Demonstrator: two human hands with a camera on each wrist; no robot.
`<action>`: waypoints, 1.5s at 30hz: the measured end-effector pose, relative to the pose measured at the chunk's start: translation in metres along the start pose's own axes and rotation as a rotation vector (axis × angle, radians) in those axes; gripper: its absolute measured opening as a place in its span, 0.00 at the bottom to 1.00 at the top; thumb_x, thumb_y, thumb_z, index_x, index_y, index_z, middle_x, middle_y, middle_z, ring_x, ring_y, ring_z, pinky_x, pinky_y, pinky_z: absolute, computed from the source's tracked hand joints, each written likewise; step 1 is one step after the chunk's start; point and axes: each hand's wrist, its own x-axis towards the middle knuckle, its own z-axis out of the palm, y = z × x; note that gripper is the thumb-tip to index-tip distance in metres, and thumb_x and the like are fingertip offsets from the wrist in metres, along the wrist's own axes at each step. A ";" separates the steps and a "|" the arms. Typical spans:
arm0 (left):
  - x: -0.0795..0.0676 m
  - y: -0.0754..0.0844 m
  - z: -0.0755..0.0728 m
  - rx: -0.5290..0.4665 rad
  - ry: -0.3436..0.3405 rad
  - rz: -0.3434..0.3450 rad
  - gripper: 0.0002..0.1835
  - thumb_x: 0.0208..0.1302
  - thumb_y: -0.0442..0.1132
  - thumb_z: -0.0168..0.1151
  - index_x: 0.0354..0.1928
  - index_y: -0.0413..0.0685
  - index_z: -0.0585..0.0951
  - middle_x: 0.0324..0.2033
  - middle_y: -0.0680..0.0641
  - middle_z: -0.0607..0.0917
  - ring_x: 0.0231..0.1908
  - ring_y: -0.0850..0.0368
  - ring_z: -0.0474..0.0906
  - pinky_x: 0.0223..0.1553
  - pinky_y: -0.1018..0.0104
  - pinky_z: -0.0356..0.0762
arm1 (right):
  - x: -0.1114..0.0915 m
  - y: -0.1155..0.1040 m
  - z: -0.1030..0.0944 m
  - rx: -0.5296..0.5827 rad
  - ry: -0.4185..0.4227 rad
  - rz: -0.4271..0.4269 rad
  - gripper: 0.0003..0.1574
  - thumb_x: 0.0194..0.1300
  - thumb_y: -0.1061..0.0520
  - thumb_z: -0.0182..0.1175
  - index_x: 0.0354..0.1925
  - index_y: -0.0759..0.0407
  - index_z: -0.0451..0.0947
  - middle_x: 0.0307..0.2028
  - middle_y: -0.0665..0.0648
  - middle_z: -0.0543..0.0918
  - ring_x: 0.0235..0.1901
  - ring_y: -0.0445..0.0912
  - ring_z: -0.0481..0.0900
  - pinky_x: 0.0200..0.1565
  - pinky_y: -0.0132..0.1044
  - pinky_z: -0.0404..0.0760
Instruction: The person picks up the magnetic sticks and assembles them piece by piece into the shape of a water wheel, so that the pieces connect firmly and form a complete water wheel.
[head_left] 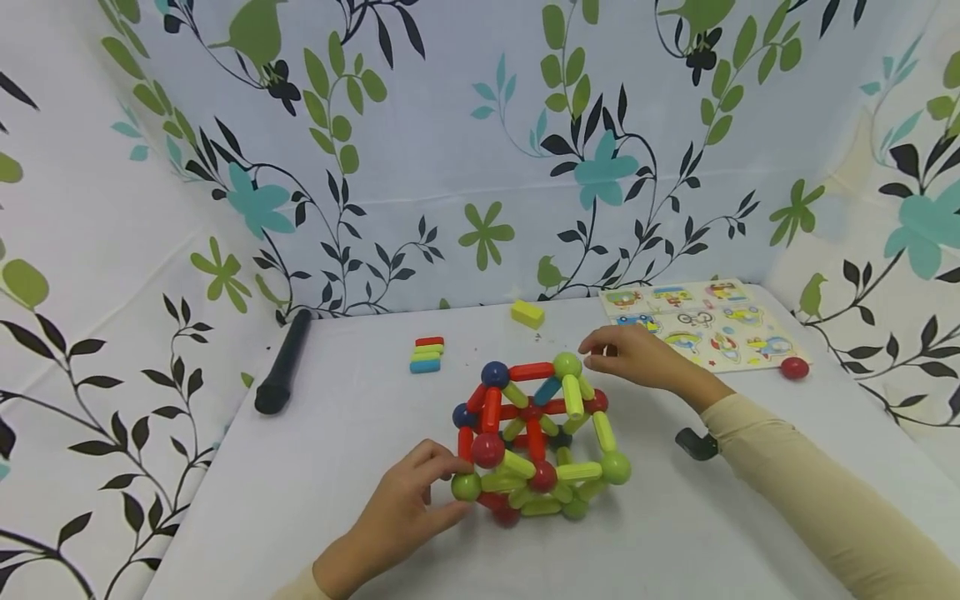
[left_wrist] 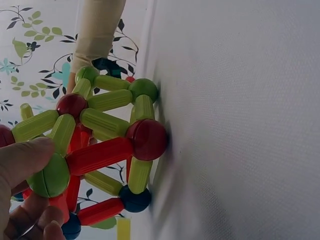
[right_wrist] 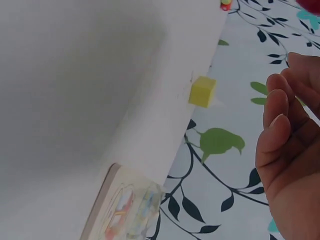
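Observation:
A frame of magnetic rods and balls (head_left: 537, 442) in red, lime green and blue stands on the white table. My left hand (head_left: 408, 504) pinches the green ball (left_wrist: 49, 176) at its lower left corner, with some fingers curled behind in the left wrist view. From the top green ball (head_left: 567, 365), one lime rod (head_left: 572, 397) sticks out with a free end. Just right of that ball is my right hand (head_left: 630, 357), raised, its fingers loosely bent. In the right wrist view nothing shows between those fingers (right_wrist: 275, 102).
Red, lime and blue rods (head_left: 427, 354) lie behind the frame, a yellow block (head_left: 527, 314) near the back edge. A black microphone (head_left: 283, 362) lies at left. On the right are a picture puzzle board (head_left: 708, 325), a red ball (head_left: 794, 367) and a dark object (head_left: 697, 444) by the sleeve.

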 end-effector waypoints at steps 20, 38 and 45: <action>-0.003 -0.004 -0.011 0.046 0.014 0.038 0.20 0.57 0.41 0.78 0.52 0.54 0.84 0.41 0.61 0.80 0.40 0.64 0.77 0.32 0.70 0.80 | 0.038 -0.007 0.010 0.044 -0.078 0.006 0.16 0.70 0.58 0.65 0.54 0.54 0.85 0.44 0.50 0.86 0.42 0.46 0.80 0.45 0.41 0.82; 0.126 -0.128 -0.029 0.742 -0.013 -0.089 0.13 0.65 0.34 0.69 0.51 0.44 0.86 0.45 0.42 0.88 0.42 0.47 0.78 0.50 0.55 0.83 | -0.040 -0.003 0.009 0.030 -0.098 0.052 0.13 0.69 0.56 0.66 0.51 0.48 0.86 0.40 0.42 0.86 0.36 0.39 0.80 0.38 0.33 0.82; 0.135 -0.139 -0.024 0.792 -0.093 -0.163 0.13 0.69 0.34 0.65 0.53 0.40 0.85 0.46 0.39 0.87 0.44 0.45 0.78 0.54 0.52 0.81 | -0.057 -0.013 0.002 0.025 -0.128 -0.001 0.15 0.68 0.54 0.67 0.53 0.49 0.85 0.42 0.41 0.86 0.33 0.38 0.78 0.35 0.31 0.81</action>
